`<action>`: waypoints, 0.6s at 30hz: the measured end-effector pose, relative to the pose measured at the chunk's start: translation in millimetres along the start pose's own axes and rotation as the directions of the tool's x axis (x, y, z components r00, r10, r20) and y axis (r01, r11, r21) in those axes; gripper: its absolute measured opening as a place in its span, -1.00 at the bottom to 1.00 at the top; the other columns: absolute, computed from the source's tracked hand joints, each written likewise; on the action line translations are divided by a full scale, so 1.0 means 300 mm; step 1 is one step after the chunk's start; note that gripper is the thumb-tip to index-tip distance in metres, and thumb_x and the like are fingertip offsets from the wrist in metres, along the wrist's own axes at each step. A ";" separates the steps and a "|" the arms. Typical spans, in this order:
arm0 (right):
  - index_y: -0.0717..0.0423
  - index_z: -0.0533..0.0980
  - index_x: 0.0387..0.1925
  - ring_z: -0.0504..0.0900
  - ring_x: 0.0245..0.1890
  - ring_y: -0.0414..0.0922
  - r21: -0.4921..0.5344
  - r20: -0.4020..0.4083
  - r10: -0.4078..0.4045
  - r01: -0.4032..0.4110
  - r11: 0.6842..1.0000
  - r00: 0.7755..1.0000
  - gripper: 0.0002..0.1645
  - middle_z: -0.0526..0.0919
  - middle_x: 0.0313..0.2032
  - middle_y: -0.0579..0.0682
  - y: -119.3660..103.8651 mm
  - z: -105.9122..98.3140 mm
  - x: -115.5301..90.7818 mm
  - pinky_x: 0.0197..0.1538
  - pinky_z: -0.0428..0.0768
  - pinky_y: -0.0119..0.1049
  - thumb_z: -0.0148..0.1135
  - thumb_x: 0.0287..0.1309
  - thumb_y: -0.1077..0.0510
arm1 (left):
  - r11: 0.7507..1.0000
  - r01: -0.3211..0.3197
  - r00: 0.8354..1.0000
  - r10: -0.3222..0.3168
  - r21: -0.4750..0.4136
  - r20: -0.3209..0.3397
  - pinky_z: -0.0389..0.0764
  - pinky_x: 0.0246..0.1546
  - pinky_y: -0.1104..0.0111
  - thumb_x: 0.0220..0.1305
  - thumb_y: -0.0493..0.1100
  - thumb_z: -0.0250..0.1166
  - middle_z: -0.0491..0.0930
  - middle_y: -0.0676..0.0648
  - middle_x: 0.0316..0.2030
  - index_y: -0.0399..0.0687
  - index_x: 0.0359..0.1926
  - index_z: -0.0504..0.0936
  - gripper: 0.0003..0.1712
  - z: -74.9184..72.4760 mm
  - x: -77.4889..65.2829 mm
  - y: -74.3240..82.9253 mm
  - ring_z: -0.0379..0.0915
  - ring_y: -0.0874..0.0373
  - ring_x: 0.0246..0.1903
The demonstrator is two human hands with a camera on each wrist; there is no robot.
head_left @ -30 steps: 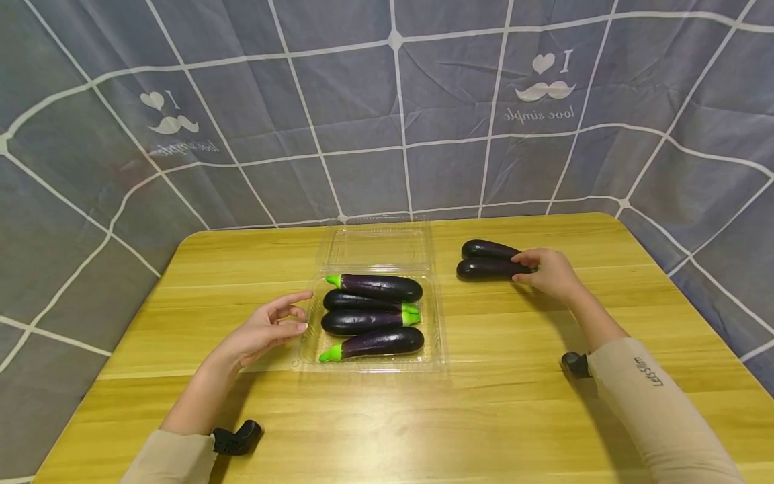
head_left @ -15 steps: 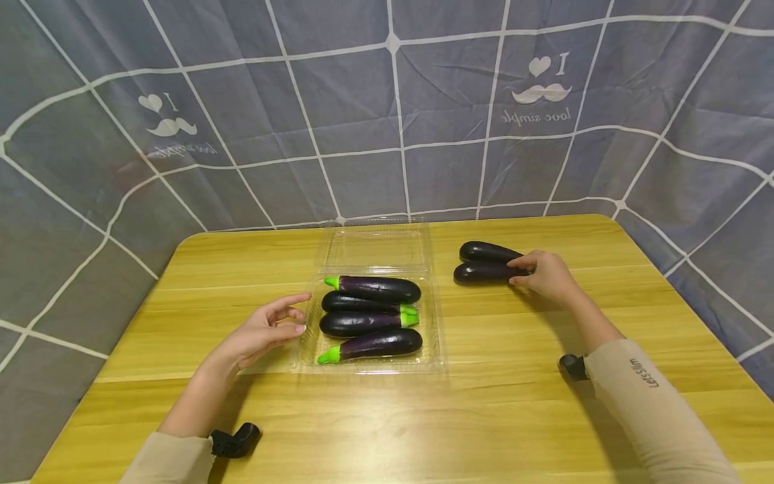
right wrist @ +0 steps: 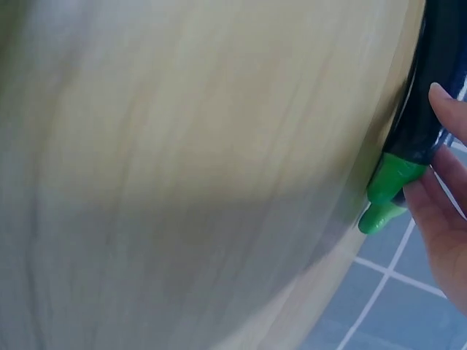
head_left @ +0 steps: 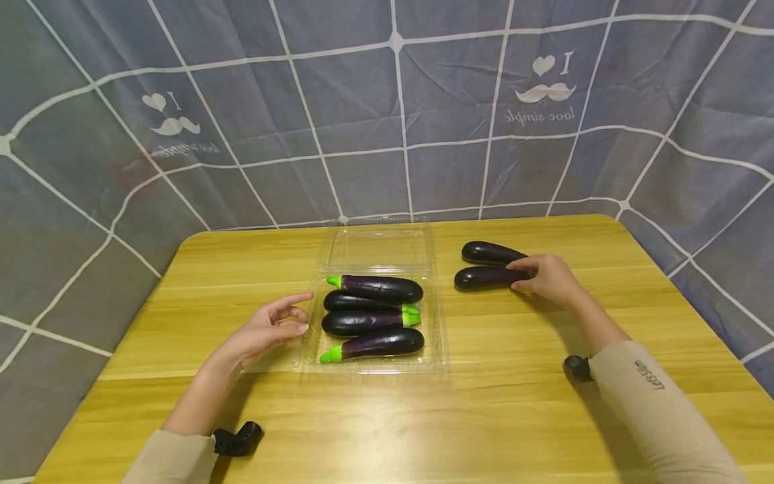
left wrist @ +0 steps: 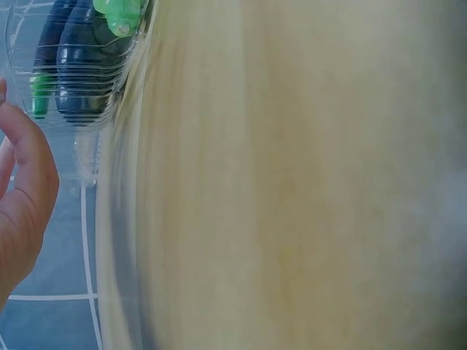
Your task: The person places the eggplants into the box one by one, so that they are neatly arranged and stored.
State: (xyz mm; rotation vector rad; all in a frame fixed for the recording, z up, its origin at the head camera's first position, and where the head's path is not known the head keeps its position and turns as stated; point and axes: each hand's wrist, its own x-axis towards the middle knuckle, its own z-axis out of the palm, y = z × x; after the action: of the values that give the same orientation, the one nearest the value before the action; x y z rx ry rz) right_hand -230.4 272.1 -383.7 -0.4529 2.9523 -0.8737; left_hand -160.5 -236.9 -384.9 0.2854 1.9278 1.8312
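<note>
A clear plastic clamshell box (head_left: 437, 336) stands on the table, lid raised at the back. Several dark purple eggplants (head_left: 382, 343) with green stems lie side by side in it. My left hand (head_left: 263, 331) is at the box's left edge, fingers loosely bent and holding nothing; whether the fingertips touch the box I cannot tell. To the right of the box, my right hand (head_left: 547, 277) pinches the nearer eggplant (head_left: 480, 277) of a pair by its stem end, thumb on the near side. The farther eggplant (head_left: 491, 253) lies just behind it, its stem end hidden by the hand.
The wooden table (head_left: 387, 423) ends at a grey curtain (head_left: 363, 181) with white lines, which hangs behind and at both sides. The open lid (head_left: 379, 247) lies close to the table's back edge.
My right hand has drawn the nearer eggplant slightly towards me, so a gap has opened between it and the farther one. My left hand and the box have stayed in place.
</note>
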 end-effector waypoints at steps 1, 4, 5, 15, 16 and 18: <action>0.27 0.58 -0.05 0.47 0.01 0.26 -0.002 0.004 -0.003 0.003 1.000 1.000 -0.56 0.59 -0.07 0.28 0.000 -0.001 0.000 0.08 0.36 0.13 0.39 -0.05 0.25 | 1.000 0.000 1.000 0.000 0.003 -0.002 0.54 -0.18 0.44 0.21 -0.39 0.20 0.38 -0.05 -0.19 -0.29 0.38 0.07 -0.24 0.000 0.000 -0.001 0.42 0.25 -0.24; 0.27 0.59 -0.07 0.52 -0.07 0.23 -0.010 0.002 -0.016 0.016 1.000 1.000 -0.57 0.61 -0.13 0.29 -0.001 -0.002 -0.003 0.01 0.42 0.10 0.40 -0.07 0.26 | 1.000 -0.003 1.000 0.003 0.006 -0.002 0.54 -0.19 0.45 0.22 -0.38 0.20 0.37 -0.06 -0.18 -0.29 0.38 0.07 -0.24 0.000 0.002 0.000 0.42 0.25 -0.25; 0.27 0.59 -0.08 0.54 -0.11 0.21 -0.014 0.003 -0.021 0.021 1.000 1.000 -0.57 0.62 -0.16 0.28 -0.003 -0.002 -0.005 -0.03 0.45 0.09 0.41 -0.07 0.26 | 1.000 -0.005 1.000 0.005 0.006 0.000 0.54 -0.19 0.44 0.22 -0.38 0.20 0.37 -0.07 -0.18 -0.28 0.39 0.07 -0.24 0.000 0.002 0.001 0.42 0.25 -0.25; 0.28 0.60 -0.12 0.59 -0.34 0.00 0.009 0.038 -0.059 0.059 0.998 0.997 -0.56 0.62 -0.39 0.07 -0.012 0.003 -0.027 -0.25 0.54 -0.14 0.45 -0.11 0.23 | 1.000 -0.008 1.000 0.008 0.012 0.018 0.53 -0.22 0.45 0.24 -0.38 0.18 0.38 -0.05 -0.19 -0.30 0.39 0.04 -0.25 -0.003 -0.005 -0.001 0.41 0.26 -0.27; 0.28 0.60 -0.12 0.58 -0.35 -0.01 0.008 0.040 -0.065 0.064 0.998 0.997 -0.57 0.62 -0.40 0.05 -0.012 0.003 -0.029 -0.26 0.54 -0.16 0.45 -0.11 0.23 | 1.000 -0.011 1.000 0.010 0.009 0.019 0.53 -0.23 0.45 0.24 -0.38 0.17 0.38 -0.04 -0.19 -0.30 0.39 0.04 -0.25 -0.003 -0.004 0.000 0.41 0.26 -0.27; 0.28 0.60 -0.12 0.58 -0.36 -0.04 0.007 0.049 -0.073 0.073 0.997 0.996 -0.58 0.61 -0.41 0.03 -0.011 0.001 -0.033 -0.28 0.53 -0.19 0.44 -0.10 0.23 | 1.000 -0.014 1.000 0.014 0.008 0.020 0.53 -0.24 0.46 0.24 -0.38 0.17 0.38 -0.04 -0.19 -0.29 0.39 0.05 -0.25 -0.003 -0.003 0.000 0.41 0.27 -0.28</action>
State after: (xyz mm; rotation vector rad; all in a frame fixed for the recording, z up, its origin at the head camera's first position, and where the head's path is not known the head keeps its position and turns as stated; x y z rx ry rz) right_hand -219.9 272.0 -382.7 -0.5767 2.9047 -0.8633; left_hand -160.2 -237.9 -384.6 0.3192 1.9244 1.8232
